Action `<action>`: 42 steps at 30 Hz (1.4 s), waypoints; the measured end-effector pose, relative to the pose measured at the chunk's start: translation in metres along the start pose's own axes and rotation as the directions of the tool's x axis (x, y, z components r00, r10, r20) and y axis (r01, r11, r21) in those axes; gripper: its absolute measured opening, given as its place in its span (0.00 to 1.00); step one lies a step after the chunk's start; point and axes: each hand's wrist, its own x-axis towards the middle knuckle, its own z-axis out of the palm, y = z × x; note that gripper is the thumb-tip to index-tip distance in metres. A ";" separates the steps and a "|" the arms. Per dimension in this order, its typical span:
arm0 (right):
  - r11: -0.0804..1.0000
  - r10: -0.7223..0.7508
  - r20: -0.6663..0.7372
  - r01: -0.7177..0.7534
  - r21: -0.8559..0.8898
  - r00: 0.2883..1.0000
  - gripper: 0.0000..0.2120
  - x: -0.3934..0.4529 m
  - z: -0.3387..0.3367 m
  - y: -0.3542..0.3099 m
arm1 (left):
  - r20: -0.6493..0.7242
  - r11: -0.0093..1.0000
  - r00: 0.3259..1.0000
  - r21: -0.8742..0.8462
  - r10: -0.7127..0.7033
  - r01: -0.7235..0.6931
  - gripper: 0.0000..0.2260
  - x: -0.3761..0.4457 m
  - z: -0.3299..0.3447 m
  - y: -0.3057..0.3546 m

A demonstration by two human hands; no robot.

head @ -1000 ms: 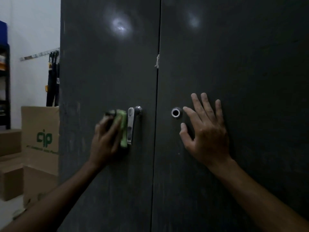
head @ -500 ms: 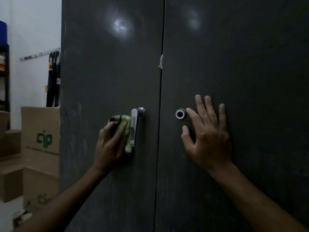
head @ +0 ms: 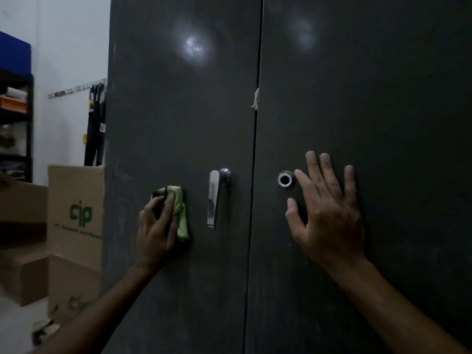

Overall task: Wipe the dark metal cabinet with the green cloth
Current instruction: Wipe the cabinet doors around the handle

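While left hand (head: pixel 157 229) presses the bunched green cloth (head: pixel 180 213) on the dark metal cabinet (head: pixel 178 123) and right hand (head: pixel 329 213) braces flat, open-fingered, cloth may snag the lever handle (head: pixel 215 198).

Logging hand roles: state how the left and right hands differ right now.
The left hand grips the green cloth against the left door; the right hand holds nothing. Left fingers curl; right fingers lie straight, spread flat on the right door beside the round lock. Both touch the cabinet.
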 end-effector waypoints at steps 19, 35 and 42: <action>0.992 -0.076 0.032 0.079 -0.096 0.997 0.25 -0.004 0.009 0.007 | -0.069 0.712 0.710 0.006 -0.700 0.702 0.24 0.103 -0.023 -0.099; 0.992 -0.073 0.024 0.075 -0.102 0.997 0.26 -0.004 0.016 0.008 | -0.080 0.644 0.643 0.015 -0.761 0.764 0.24 0.187 -0.021 -0.103; 0.992 -0.076 0.029 0.078 -0.096 0.997 0.27 -0.005 0.015 0.008 | -0.094 0.921 0.923 0.084 -0.373 0.381 0.24 0.151 -0.013 -0.096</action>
